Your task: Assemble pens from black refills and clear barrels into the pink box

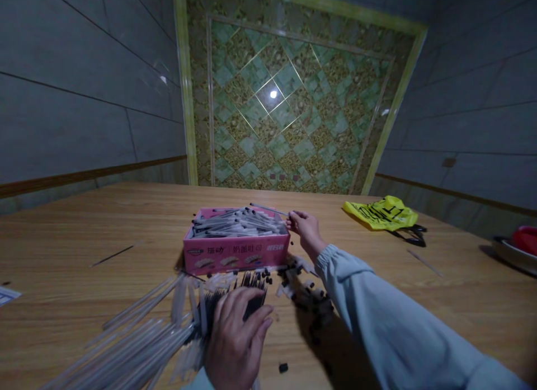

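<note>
Nearest, a small black cap (283, 368) lies well in front of the pink box (237, 254), and a spread of clear tubes (126, 359) fans out to the front and left of it. The left hand (237, 334) is just in front of the box, fingers curved over a bunch of thin dark rods (254, 281); whether it grips any, I cannot tell. Small black and clear pieces (310, 292) scatter in front of the box's right end. The box itself is heaped with grey sticks (239, 222). Apart from the left hand, the right hand (305, 228) is at the box's right end, fingertips pinched on a slim stick (268, 208) that slants over the box's far edge, dark tip leftward. Right of the box and farther back lies a yellow bag (381, 214); beyond the box stands a green patterned wall (293, 116).
</note>
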The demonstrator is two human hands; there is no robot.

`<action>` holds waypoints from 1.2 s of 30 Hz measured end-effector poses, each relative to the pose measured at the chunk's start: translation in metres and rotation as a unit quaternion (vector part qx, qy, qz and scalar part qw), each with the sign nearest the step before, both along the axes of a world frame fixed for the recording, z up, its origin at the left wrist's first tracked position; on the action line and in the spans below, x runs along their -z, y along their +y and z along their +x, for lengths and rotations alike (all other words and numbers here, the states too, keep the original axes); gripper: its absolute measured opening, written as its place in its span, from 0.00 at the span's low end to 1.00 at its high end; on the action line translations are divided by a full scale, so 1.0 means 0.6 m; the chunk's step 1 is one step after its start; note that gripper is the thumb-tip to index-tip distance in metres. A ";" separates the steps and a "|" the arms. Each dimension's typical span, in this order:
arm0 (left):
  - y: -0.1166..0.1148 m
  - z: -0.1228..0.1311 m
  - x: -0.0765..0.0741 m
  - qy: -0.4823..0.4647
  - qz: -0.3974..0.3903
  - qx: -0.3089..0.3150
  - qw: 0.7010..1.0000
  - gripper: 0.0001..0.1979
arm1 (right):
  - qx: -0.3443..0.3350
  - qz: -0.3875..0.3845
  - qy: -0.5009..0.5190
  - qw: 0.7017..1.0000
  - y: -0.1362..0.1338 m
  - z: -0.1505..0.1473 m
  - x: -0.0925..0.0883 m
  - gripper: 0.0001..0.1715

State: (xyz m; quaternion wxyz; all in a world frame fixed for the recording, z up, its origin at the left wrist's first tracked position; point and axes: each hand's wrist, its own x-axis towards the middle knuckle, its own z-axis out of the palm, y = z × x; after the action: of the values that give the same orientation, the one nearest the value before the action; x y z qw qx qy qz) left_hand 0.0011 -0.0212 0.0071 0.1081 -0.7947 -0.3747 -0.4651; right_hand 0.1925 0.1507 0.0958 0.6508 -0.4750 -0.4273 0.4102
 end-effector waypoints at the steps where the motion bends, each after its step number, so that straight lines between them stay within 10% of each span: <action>1: 0.001 -0.001 0.001 -0.002 -0.004 -0.002 1.000 0.12 | -0.007 -0.012 -0.013 1.000 0.016 -0.007 0.000 0.13; 11: 0.002 0.002 -0.004 -0.038 -0.071 -0.015 0.997 0.10 | 0.009 -0.002 -0.106 0.994 0.052 -0.006 -0.011 0.12; 16: -0.001 -0.002 -0.010 -0.039 -0.123 -0.040 0.991 0.08 | -0.015 0.022 -0.067 0.997 -0.072 -0.035 0.011 0.15; 22: 0.010 -0.017 -0.014 -0.007 -0.175 -0.107 0.979 0.08 | -0.155 -0.021 0.013 0.988 -0.284 -0.074 0.117 0.22; 27: 0.039 -0.083 -0.035 0.048 -0.243 -0.185 0.951 0.14 | -0.180 0.009 -0.089 0.980 -0.315 -0.073 0.172 0.14; 30: 0.052 -0.127 -0.039 0.105 -0.303 -0.223 0.921 0.15 | -0.233 0.055 -0.265 0.934 -0.309 -0.064 0.166 0.03; 36: 0.063 -0.168 -0.021 0.162 -0.339 -0.207 0.903 0.21 | -0.342 0.217 -0.499 0.766 -0.318 -0.047 0.140 0.14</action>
State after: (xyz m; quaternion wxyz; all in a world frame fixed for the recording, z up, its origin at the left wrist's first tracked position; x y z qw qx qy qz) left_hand -0.0999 0.0163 0.0198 -0.0147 -0.7526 -0.6428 -0.1421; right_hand 0.1644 -0.0402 0.0119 0.2486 -0.2814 -0.9034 0.2072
